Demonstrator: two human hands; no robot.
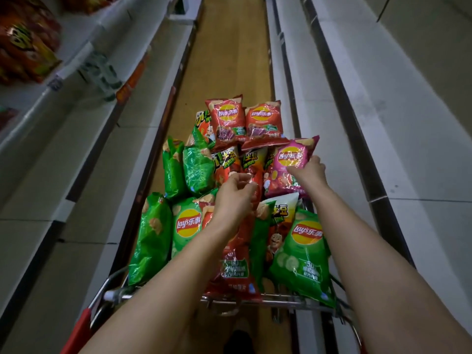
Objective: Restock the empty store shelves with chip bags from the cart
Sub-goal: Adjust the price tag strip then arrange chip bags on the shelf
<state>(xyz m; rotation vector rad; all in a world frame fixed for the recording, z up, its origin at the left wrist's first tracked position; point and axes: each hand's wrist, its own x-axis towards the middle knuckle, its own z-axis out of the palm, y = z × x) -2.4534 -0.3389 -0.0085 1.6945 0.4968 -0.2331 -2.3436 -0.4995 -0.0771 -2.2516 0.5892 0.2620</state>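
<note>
R hand (310, 172) grips pink foil chip bag (291, 159); L hand (235, 194) pinches red foil chip bag (237, 272) just left, both in bag-filled metal wire cart (281, 299).

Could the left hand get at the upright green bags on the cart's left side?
Probably yes: the green bags stand uncovered close beside the left hand, though it pinches a red bag now.

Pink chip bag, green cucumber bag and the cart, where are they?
pink chip bag (290, 157): head view, on its yellow logo.
green cucumber bag (304, 256): head view, on the middle of its front.
cart (117, 295): head view, on the silver rail nearest the person.
</note>
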